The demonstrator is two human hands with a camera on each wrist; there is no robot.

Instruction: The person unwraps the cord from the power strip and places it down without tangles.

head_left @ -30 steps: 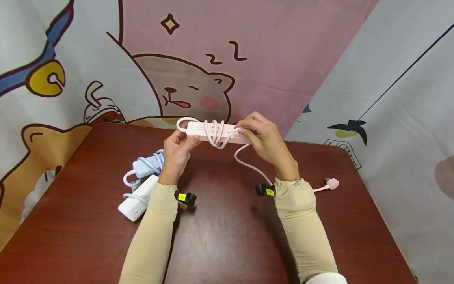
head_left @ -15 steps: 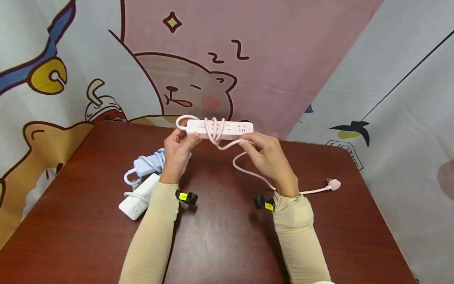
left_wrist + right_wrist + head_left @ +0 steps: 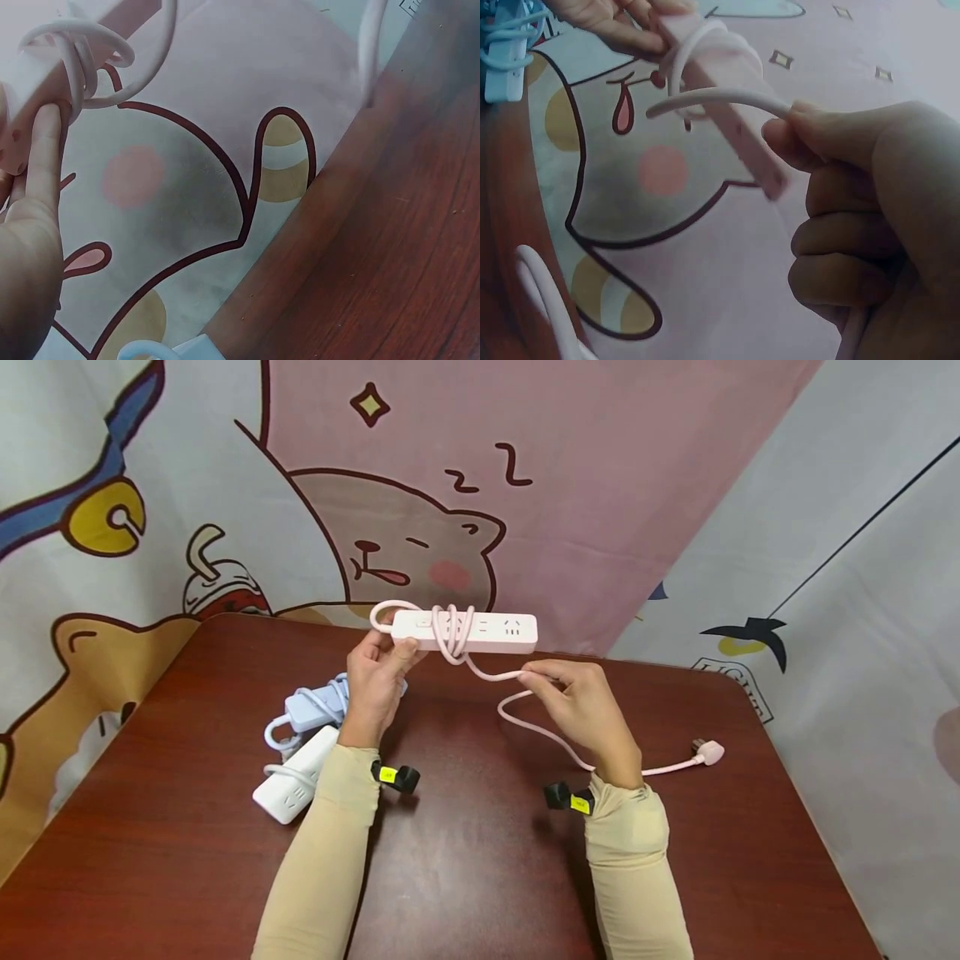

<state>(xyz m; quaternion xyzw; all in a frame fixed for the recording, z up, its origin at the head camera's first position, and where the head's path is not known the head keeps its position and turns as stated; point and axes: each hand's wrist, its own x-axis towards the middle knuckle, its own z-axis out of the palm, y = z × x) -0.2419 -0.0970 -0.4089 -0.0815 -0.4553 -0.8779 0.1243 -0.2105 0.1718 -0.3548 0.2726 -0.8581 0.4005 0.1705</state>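
Note:
A pink power strip (image 3: 498, 633) is held up over the far side of the table, with several turns of its own cord around its middle. My left hand (image 3: 375, 681) grips its left end, thumb on the front edge and fingers behind. To the right and lower, my right hand (image 3: 581, 702) pinches the pink cord (image 3: 491, 676) between thumb and forefinger, its other fingers curled in the right wrist view. From there the cord drops in a loop to the table and runs right to its plug (image 3: 709, 752).
Left of my left forearm lie a blue power strip (image 3: 311, 708) wrapped in its cord and a white power strip (image 3: 288, 789). The brown table (image 3: 465, 860) ends at the back against a printed cloth (image 3: 600, 485).
My right hand has come off the strip's right end and moved down and right with the cord, uncovering the sockets there. My left hand keeps its hold.

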